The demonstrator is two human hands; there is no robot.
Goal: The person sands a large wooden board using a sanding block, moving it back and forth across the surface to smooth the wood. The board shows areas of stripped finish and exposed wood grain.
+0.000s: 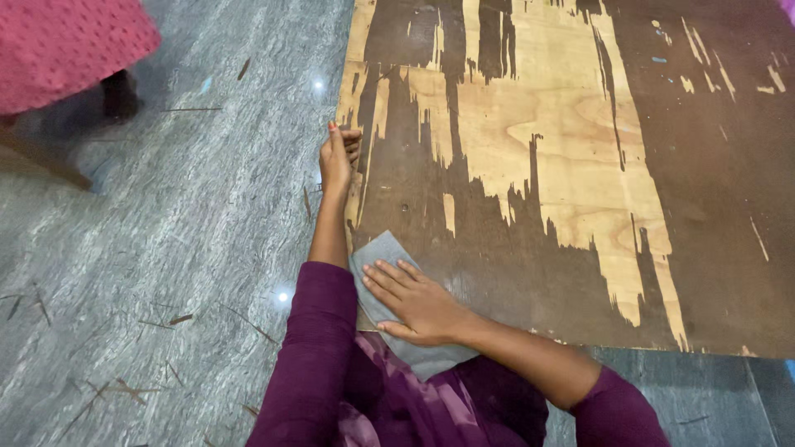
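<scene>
A large plywood board (538, 165) lies flat on the floor, its dark brown coating worn away to pale wood in streaks. My left hand (338, 153) reaches forward and grips the board's left edge, fingers curled over it. My right hand (414, 302) rests palm down, fingers spread, on a grey sheet of sandpaper (381, 248). It presses the sheet onto the board's near left corner. The sandpaper's near end hangs past the board's front edge over my purple clothing.
The grey stone floor (182, 248) to the left is strewn with thin wood splinters. At the top left stands another person in a pink garment (66, 41), with a dark foot (120, 95) beneath it. A slanted wooden piece (45, 161) lies beside it.
</scene>
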